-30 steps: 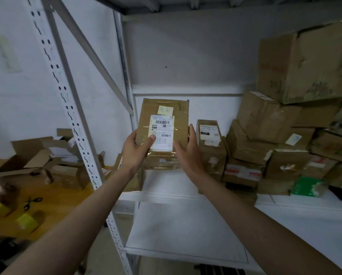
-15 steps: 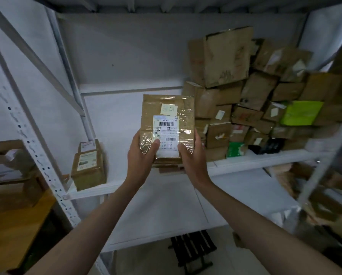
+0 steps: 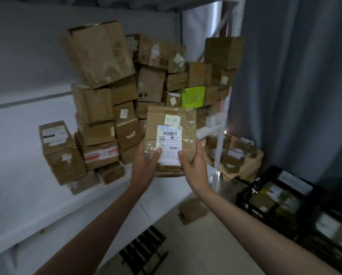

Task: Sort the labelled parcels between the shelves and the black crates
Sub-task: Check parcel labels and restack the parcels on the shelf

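Head: parcel [image 3: 171, 135] upright, label facing cam.

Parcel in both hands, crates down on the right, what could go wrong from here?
The left hand and right hand grip only the lower end of the parcel; its glossy tape might let it slip. The big tilted box tops a loose stack that a bump could topple. The black crates already look full.
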Action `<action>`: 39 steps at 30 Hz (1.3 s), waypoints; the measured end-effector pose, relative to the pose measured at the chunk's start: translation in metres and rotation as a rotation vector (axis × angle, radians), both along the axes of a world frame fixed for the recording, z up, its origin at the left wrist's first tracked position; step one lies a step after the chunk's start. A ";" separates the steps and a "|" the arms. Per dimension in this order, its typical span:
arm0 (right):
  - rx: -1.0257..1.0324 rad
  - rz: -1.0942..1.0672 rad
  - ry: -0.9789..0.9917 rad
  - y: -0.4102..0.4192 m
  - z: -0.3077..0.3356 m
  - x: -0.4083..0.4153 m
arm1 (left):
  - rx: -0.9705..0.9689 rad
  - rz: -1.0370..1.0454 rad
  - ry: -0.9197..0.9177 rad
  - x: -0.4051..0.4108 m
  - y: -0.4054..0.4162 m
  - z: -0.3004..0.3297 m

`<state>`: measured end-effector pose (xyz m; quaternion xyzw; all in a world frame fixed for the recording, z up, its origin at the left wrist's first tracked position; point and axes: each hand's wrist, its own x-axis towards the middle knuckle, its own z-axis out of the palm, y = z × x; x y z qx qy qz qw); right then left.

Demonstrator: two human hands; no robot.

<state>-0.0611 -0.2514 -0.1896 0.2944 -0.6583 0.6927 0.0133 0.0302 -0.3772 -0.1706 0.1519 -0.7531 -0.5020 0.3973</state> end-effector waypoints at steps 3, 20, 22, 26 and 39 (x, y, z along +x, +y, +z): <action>0.042 -0.095 -0.010 0.039 -0.010 -0.035 | 0.017 -0.087 -0.027 -0.047 0.030 -0.012; 0.128 -0.387 -0.266 0.243 -0.092 -0.203 | 0.132 -0.402 -0.306 -0.264 0.214 -0.086; 0.127 -0.414 -0.298 0.259 -0.100 -0.216 | 0.124 -0.433 -0.344 -0.285 0.228 -0.095; 0.141 -0.487 -0.364 0.282 -0.122 -0.250 | 0.117 -0.512 -0.442 -0.332 0.246 -0.117; 0.207 -0.678 -0.754 0.292 -0.194 -0.381 | 0.169 -0.708 -0.799 -0.504 0.254 -0.207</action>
